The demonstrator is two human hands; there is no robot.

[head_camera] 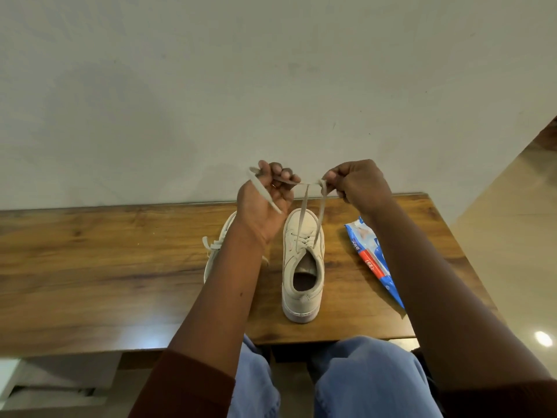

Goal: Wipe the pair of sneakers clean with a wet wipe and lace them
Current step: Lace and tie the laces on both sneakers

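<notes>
Two cream sneakers stand on the wooden table (90, 267), toes toward the wall. The right sneaker (303, 267) is in full view, heel toward me, its lace (304, 206) pulled up taut from the top eyelets. My left hand (265, 200) and my right hand (355, 185) are raised above the toe, each pinching one end of that lace, the strands crossing between them. A loose lace tail hangs over my left hand. The left sneaker (215, 245) is mostly hidden behind my left forearm; its lace shows at the side.
A blue, white and red wet-wipe pack (372, 254) lies on the table right of the sneakers, partly under my right forearm. A plain wall rises behind the table. My knees in blue trousers are below the table's front edge. Shiny floor lies to the right.
</notes>
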